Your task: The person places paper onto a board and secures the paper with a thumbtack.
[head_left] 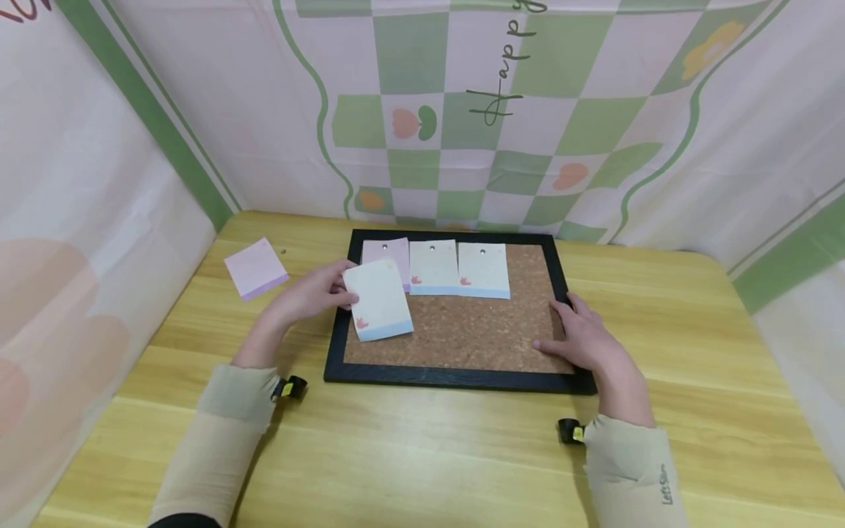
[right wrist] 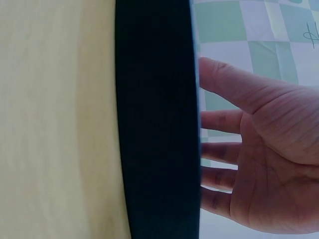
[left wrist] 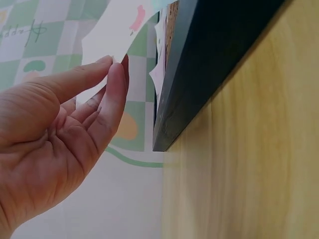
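My left hand (head_left: 317,293) pinches a white sticky note (head_left: 379,301) with a blue bottom strip and a small red print, between thumb and fingers at its left edge. The note is held over the left part of a black-framed cork board (head_left: 462,334). In the left wrist view, thumb and forefinger meet on the paper (left wrist: 122,27). My right hand (head_left: 584,334) rests on the board's right frame with fingers spread, thumb on the cork. Along the board's top hang a purple note (head_left: 396,249) and two white notes (head_left: 433,268), (head_left: 484,270), each with a pushpin. The held note partly covers the purple one.
Left of the board, a loose purple note (head_left: 256,269) lies on the wooden table (head_left: 409,455), with a small pin (head_left: 283,251) beside it. A patterned cloth backdrop (head_left: 475,169) stands right behind the board.
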Available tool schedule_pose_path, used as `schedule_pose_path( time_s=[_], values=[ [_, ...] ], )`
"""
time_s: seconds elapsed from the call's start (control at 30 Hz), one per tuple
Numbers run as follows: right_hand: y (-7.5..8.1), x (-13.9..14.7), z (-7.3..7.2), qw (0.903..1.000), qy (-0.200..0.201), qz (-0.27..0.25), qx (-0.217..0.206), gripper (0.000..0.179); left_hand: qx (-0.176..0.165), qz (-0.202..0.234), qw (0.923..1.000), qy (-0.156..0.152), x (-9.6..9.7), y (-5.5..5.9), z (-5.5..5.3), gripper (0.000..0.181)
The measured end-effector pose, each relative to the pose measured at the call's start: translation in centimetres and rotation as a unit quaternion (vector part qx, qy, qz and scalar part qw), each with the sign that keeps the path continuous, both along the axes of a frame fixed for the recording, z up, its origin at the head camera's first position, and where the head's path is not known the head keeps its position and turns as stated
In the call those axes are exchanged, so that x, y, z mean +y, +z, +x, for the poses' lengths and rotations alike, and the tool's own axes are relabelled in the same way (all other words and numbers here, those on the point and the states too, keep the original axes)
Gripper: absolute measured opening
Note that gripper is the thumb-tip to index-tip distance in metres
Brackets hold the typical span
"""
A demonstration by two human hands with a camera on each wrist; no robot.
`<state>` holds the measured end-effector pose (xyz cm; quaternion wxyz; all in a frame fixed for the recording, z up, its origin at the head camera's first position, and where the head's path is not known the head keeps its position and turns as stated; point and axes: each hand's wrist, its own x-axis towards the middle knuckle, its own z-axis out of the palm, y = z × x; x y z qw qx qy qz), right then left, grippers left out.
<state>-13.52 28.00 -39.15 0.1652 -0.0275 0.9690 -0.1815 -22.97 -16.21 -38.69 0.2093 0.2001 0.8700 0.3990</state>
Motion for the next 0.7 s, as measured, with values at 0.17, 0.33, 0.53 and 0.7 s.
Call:
schedule_pose_path(
  time_s=[0.17,0.33,0.53,0.7],
  values=[
    [0.15,-0.25,0.0,1.0,0.001,-0.004,0.001,0.089,0.01,-0.03,0.9995,-0.006,0.33,0.08,0.19,0.054],
    [0.33,-0.51,0.16,1.0,0.001,-0.004,0.001,0.086,0.006,-0.033,0.9994,-0.004,0.41,0.45,0.36,0.06],
    [0.23,-0.51,0.13,1.0,0.003,-0.005,0.003,0.085,0.005,-0.026,0.9996,-0.013,0.22,0.64,0.36,0.06],
    [0.24,-0.49,0.05,1.0,0.001,-0.007,-0.002,0.086,0.018,-0.053,0.997,-0.054,0.29,0.2,0.34,0.057]
  ],
)
